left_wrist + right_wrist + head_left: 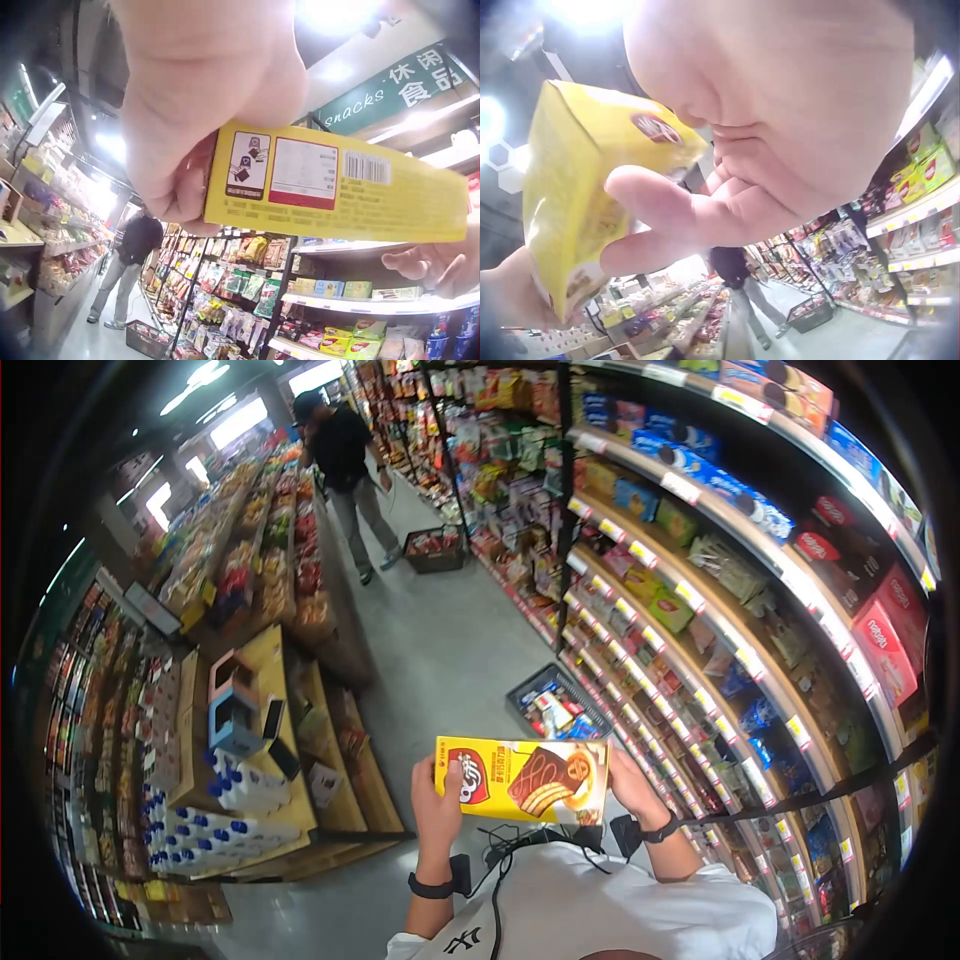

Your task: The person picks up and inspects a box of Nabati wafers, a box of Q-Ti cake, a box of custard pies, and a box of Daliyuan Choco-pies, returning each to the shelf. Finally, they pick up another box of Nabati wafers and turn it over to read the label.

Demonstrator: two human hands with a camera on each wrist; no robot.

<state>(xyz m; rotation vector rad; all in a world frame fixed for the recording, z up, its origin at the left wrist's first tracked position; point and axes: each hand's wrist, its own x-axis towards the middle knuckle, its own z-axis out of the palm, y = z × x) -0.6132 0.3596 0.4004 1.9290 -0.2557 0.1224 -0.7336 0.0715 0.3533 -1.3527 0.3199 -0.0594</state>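
Head view: a yellow, rectangular cardboard box [530, 778] is held before a white fabric shirt [570, 905], printed front upward, probably for viewing. The left hand [436, 805] grips one end, thumb in front; the right hand [634, 788], fingers loosely extended, supports the other.

Shop with price-tagged shelves [435, 306]

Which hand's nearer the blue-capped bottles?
Left. The left hand holds the side of the yellow box toward the bottles; the right hand, at the box's opposite end, is farther.
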